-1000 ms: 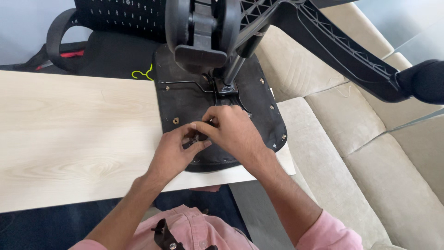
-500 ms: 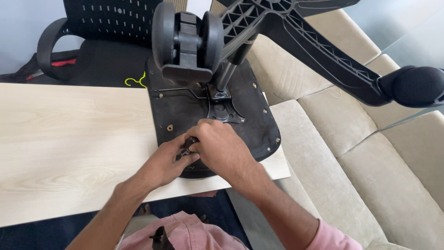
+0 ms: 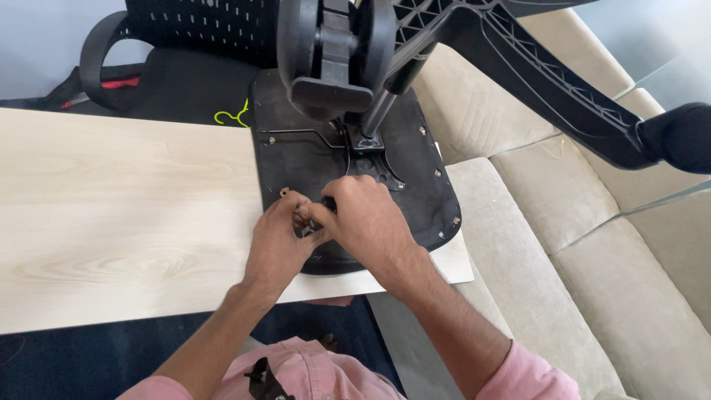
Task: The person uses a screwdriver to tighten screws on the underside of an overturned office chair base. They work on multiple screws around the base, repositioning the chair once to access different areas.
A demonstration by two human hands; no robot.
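Note:
An upturned black office chair seat (image 3: 415,178) lies on the light wooden table (image 3: 118,215), its star base and castor (image 3: 333,52) sticking up toward me. My left hand (image 3: 278,241) and my right hand (image 3: 366,222) meet over the seat's near underside. Both pinch a small dark part (image 3: 311,222) between the fingertips; the fingers hide most of it, so I cannot tell what it is. A small brass-coloured fitting (image 3: 284,192) sits in the seat just above my left fingers.
A beige sofa (image 3: 592,259) runs along the right. A second black chair with an armrest (image 3: 111,59) stands behind the table at the top left. One base leg (image 3: 563,96) reaches out over the sofa to another castor (image 3: 681,137).
My view has shifted a little and the chair base looms larger. Both hands stay at the same spot on the seat's underside, fingers closing tighter together.

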